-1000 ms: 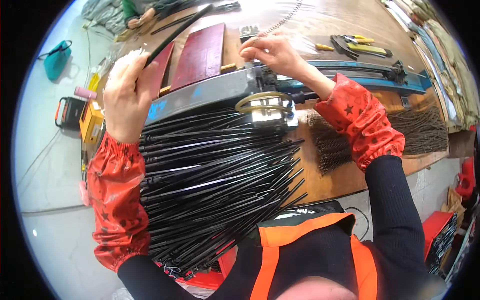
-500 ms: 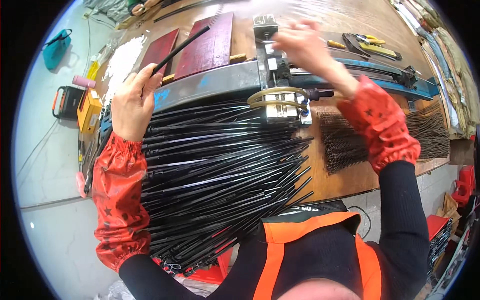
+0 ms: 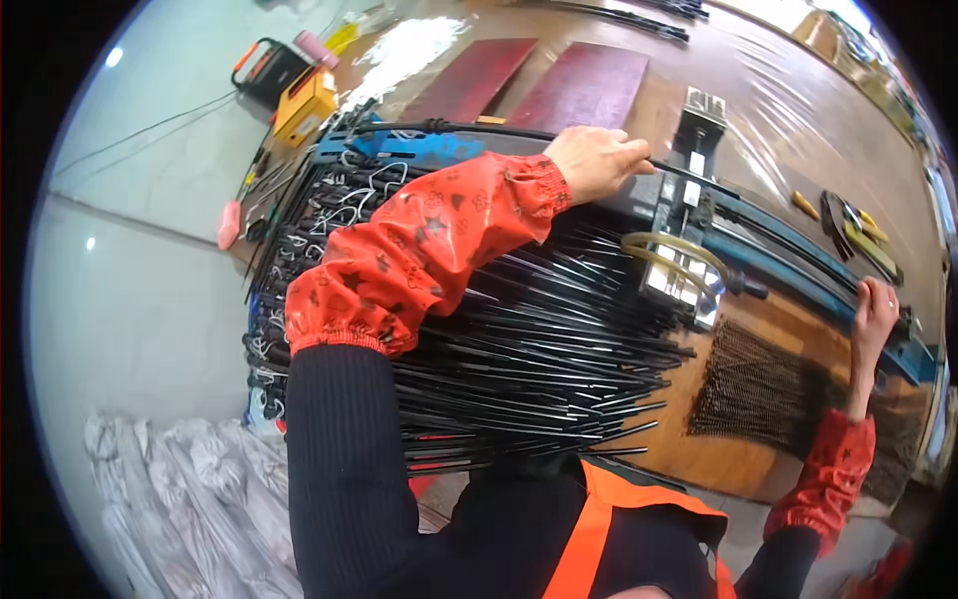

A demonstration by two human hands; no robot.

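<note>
My left hand (image 3: pixel 599 165) is closed around a long black rod (image 3: pixel 499 131), which lies lengthwise over the metal bed of a bench fixture. Just right of that hand, the rod runs to the upright metal clamp block (image 3: pixel 691 175) with a looped yellowish hose (image 3: pixel 679 245). Far to the right, at the end of the blue rail (image 3: pixel 778 250), my right hand (image 3: pixel 875 307) has its fingers curled; what lies in them is hidden. Under my left forearm a thick spread of black rods (image 3: pixel 539 364) covers the table, with white cords at their left ends.
Long brown coil springs (image 3: pixel 748 389) lie right of the rods. Behind the fixture are two dark red boards (image 3: pixel 589 90), a pile of small white pieces (image 3: pixel 409 50) and yellow-handled tools (image 3: pixel 866 232). A yellow box (image 3: pixel 304 105) stands at the left; wrapped bundles (image 3: pixel 190 489) are at lower left.
My left hand has swung right and brought the raised rod down along the fixture. My right hand has moved from near the clamp block to the rail's right end. The view has turned.
</note>
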